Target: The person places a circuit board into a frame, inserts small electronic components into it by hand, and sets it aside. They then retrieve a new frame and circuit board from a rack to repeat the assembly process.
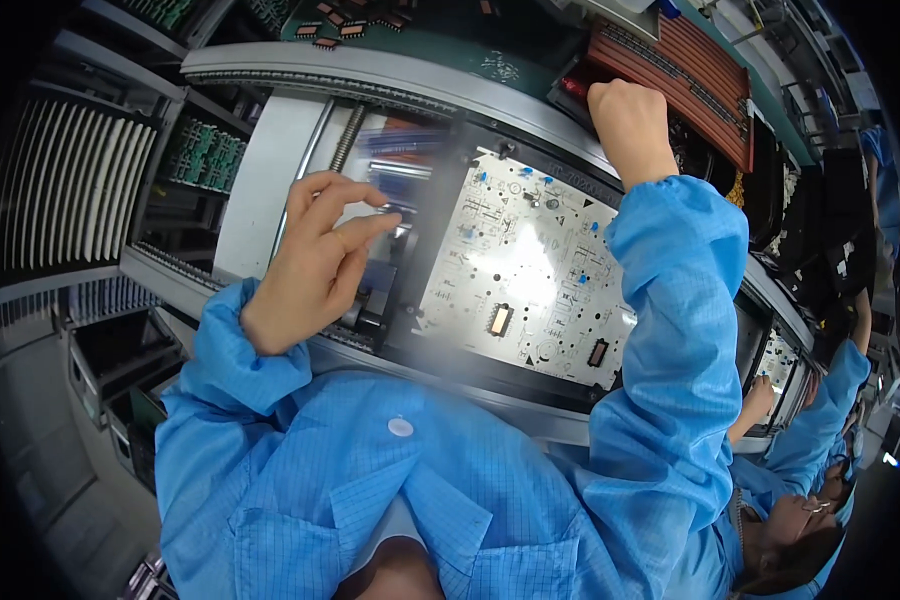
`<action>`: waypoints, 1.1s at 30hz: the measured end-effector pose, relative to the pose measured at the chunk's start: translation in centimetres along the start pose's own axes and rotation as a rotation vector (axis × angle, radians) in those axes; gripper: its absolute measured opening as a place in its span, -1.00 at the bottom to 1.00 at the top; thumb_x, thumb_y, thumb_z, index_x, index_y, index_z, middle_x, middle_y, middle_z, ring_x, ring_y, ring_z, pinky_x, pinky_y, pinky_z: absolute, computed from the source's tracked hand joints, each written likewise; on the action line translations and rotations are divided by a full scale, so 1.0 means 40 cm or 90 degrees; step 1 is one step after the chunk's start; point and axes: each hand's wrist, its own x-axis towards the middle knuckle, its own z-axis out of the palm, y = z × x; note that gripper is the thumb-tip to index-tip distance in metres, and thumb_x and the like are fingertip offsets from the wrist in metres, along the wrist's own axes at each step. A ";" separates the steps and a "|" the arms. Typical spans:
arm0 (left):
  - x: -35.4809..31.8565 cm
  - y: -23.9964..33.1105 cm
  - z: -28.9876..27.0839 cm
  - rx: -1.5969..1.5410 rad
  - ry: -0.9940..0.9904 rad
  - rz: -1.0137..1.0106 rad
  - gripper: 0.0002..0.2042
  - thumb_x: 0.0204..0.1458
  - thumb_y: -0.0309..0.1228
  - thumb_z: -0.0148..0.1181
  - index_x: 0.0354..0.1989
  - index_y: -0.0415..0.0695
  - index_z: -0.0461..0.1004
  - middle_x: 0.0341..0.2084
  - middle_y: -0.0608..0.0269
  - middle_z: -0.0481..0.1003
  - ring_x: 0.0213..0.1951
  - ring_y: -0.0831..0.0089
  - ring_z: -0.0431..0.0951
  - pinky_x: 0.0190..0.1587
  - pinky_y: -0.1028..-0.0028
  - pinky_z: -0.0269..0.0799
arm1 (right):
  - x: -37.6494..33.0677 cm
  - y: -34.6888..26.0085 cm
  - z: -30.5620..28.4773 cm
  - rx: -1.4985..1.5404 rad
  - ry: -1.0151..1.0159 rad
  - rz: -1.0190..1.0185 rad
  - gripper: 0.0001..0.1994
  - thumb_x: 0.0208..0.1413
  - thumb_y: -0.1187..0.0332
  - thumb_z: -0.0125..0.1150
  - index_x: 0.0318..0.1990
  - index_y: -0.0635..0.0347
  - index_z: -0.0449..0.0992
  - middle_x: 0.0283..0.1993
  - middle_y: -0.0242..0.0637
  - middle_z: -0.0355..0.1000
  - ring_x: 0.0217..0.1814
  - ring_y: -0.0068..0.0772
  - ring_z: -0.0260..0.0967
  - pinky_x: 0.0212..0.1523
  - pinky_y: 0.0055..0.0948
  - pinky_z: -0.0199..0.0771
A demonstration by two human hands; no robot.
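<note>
Factory line, seen from above the person's chest. A grey conveyor rail [390,75] curves across the top; a second rail edge runs below the board [530,270], which sits in a dark carrier between the two. One white circuit board in view at this station, printed with fine markings, small blue parts dotted over it, two dark rectangular parts near its lower edge.

Left hand [320,255]: just left of the board, fingers curled, thumb and forefinger pinched together at a small part [395,210]; too blurred to tell what it is. Motion blur smears the area between hand and board.

Right hand [625,120]: above the board's upper right corner, closed in a fist at the edge of the red tray [690,70]. Whether it holds anything cannot be told.

One red ribbed tray, beyond the board. Green boards stacked in a rack [205,150] far left of the board. White slotted racking [80,185] further left.

Both arms in blue lab-coat sleeves. A second person [820,420] in the same blue coat works right of the board, one hand [760,400] reaching to another lit board.
</note>
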 end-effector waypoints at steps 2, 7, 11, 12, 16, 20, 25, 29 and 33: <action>-0.026 -0.001 0.001 0.022 0.011 -0.017 -0.63 -0.15 -0.74 0.06 -0.13 -0.16 0.52 -0.07 0.16 0.39 0.06 0.10 0.22 0.05 0.29 0.25 | 0.002 -0.002 -0.004 0.014 -0.001 -0.002 -0.94 -0.11 0.47 0.10 -0.51 0.12 0.51 -0.52 -0.23 0.47 -0.42 -0.21 0.50 -0.45 -0.31 0.47; -0.054 0.005 0.013 -0.019 0.018 -0.043 -0.66 -0.12 -0.72 0.08 -0.15 -0.17 0.53 -0.11 0.19 0.42 0.05 0.11 0.22 0.06 0.27 0.24 | -0.012 -0.013 -0.006 0.034 -0.012 0.036 -0.94 -0.11 0.49 0.10 -0.50 0.15 0.51 -0.48 -0.21 0.47 -0.37 -0.17 0.49 -0.41 -0.28 0.48; -0.061 0.001 0.027 -0.037 0.018 -0.038 -0.68 -0.13 -0.72 0.08 -0.16 -0.19 0.54 -0.13 0.20 0.44 0.04 0.11 0.23 0.06 0.28 0.26 | -0.022 -0.020 -0.008 0.047 0.018 0.065 -0.95 -0.10 0.49 0.10 -0.47 0.16 0.49 -0.46 -0.22 0.48 -0.33 -0.17 0.49 -0.36 -0.28 0.48; -0.058 0.003 0.029 -0.038 0.018 -0.038 -0.68 -0.13 -0.72 0.08 -0.16 -0.19 0.54 -0.13 0.20 0.44 0.04 0.11 0.23 0.06 0.28 0.26 | -0.024 -0.021 -0.011 0.048 0.025 0.082 -0.95 -0.10 0.49 0.09 -0.46 0.16 0.49 -0.44 -0.22 0.48 -0.30 -0.18 0.48 -0.34 -0.28 0.48; -0.038 0.016 0.043 -0.065 0.036 -0.033 -0.74 -0.03 -0.68 0.08 -0.16 -0.20 0.53 -0.16 0.18 0.46 -0.03 0.21 0.32 -0.01 0.36 0.32 | -0.036 -0.014 -0.012 0.049 0.042 0.106 -0.91 -0.08 0.51 0.07 -0.41 0.17 0.50 -0.40 -0.21 0.48 -0.28 -0.17 0.47 -0.32 -0.28 0.47; -0.020 0.049 0.080 -0.586 0.010 -0.298 -0.75 0.19 -0.48 -0.06 -0.02 -0.30 0.43 -0.14 0.08 0.46 -0.07 0.25 0.46 0.01 0.45 0.34 | -0.087 -0.022 -0.065 0.352 0.234 0.104 -0.83 -0.11 0.55 0.14 -0.29 0.24 0.51 -0.36 -0.11 0.47 -0.26 -0.07 0.42 -0.28 -0.24 0.46; 0.021 0.107 0.187 -1.292 -0.108 -0.546 -0.61 0.29 -0.26 -0.28 0.05 -0.34 0.28 -0.06 0.04 0.42 -0.02 0.27 0.44 0.11 0.29 0.34 | -0.263 -0.205 -0.277 0.830 0.087 0.015 -0.71 -0.24 0.75 0.13 -0.30 0.27 0.52 -0.30 -0.20 0.47 -0.26 -0.19 0.43 -0.24 -0.40 0.43; 0.035 0.154 0.245 -1.400 -0.156 -0.563 -0.69 0.28 -0.28 -0.21 -0.07 -0.29 0.33 -0.13 0.11 0.43 -0.06 0.37 0.44 0.07 0.36 0.35 | -0.352 -0.247 -0.281 0.829 0.069 0.080 -0.75 -0.17 0.73 0.17 -0.29 0.28 0.53 -0.32 -0.24 0.44 -0.22 -0.30 0.35 -0.18 -0.46 0.38; 0.047 0.193 0.227 -1.247 -0.215 -0.520 -0.68 0.28 -0.32 -0.20 -0.04 -0.35 0.34 -0.11 0.09 0.44 -0.07 0.38 0.49 0.06 0.40 0.41 | -0.439 -0.251 -0.244 1.238 0.073 0.465 -0.74 -0.02 0.66 0.20 -0.13 0.29 0.48 -0.24 -0.29 0.48 -0.16 -0.51 0.38 -0.13 -0.52 0.41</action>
